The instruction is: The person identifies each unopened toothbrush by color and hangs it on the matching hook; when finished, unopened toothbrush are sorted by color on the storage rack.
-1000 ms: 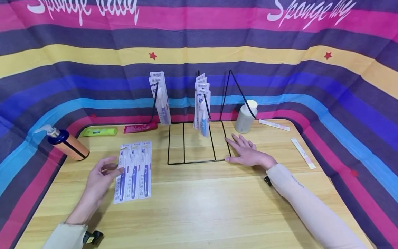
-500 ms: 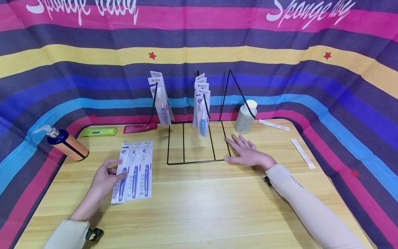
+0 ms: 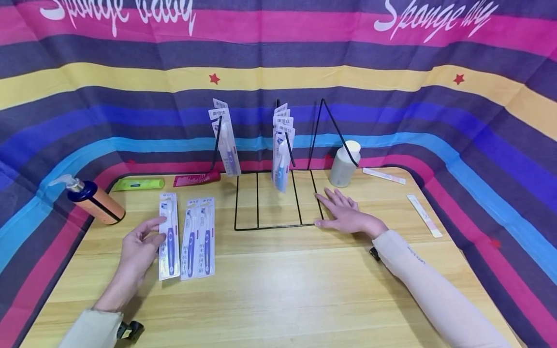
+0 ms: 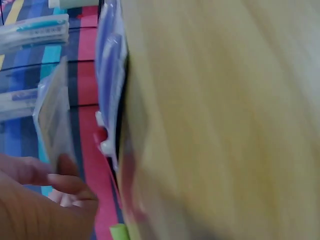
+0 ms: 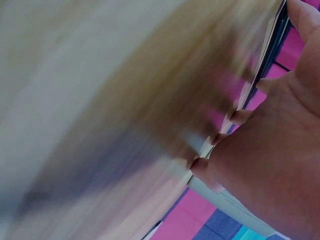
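Note:
My left hand (image 3: 140,247) pinches a packaged toothbrush (image 3: 170,249) with a purple handle by its left edge. In the left wrist view this toothbrush pack (image 4: 54,117) is tilted up off the table, thumb and fingers at one end. Two more purple toothbrush packs (image 3: 198,241) lie side by side just right of it. My right hand (image 3: 345,212), fingers spread, rests at the right front corner of a black wire rack (image 3: 274,227). Purple toothbrush packs (image 3: 227,145) hang on the rack's left hook, and blue ones (image 3: 282,159) on the middle hook.
A white bottle (image 3: 342,166) stands behind my right hand, by the rack's right hook. Two thin white sachets (image 3: 424,216) lie at the right. A pump bottle (image 3: 95,200), a green tube (image 3: 138,184) and a red tube (image 3: 196,179) are at the left and back.
My left hand has taken hold of the leftmost toothbrush pack, lifted it and parted it from the other two. The packs on the left hook have swung a little. My right hand stays put.

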Tool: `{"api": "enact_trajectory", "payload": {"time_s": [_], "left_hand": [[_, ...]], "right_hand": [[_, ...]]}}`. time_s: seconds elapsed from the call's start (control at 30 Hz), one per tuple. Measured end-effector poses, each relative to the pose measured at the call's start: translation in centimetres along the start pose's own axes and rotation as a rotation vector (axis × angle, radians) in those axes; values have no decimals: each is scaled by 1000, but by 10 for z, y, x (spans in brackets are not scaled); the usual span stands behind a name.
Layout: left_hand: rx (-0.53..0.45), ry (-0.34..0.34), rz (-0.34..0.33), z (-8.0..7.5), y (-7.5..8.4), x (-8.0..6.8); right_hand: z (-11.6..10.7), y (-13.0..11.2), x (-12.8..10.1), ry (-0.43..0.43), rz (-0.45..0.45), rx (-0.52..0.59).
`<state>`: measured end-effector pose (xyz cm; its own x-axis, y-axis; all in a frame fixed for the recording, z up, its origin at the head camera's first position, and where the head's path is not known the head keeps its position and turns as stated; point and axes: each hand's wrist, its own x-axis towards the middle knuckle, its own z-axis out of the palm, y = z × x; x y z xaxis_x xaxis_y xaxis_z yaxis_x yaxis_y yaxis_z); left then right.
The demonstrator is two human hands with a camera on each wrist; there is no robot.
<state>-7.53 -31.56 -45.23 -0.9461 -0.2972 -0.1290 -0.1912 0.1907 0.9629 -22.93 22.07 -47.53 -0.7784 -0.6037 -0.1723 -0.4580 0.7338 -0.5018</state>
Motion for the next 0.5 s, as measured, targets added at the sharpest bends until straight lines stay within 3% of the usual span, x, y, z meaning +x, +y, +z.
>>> {"api": "enact_trajectory", "payload": {"time_s": [0.1,0.23,0.4,0.5], "left_hand": [[-144,39,111,7,8,-5],[-293,30,297,19,21,-13],[-357,-2,527,35,36,-21],[-411,-56,675,45,43,-22]], "right_hand": [[-3,-5,-2,-8,12,0],[-5,-10,-2,-21,34,3],[-2,-3,0,-14,28,21],[1,3,0,-4,6,26]]}}
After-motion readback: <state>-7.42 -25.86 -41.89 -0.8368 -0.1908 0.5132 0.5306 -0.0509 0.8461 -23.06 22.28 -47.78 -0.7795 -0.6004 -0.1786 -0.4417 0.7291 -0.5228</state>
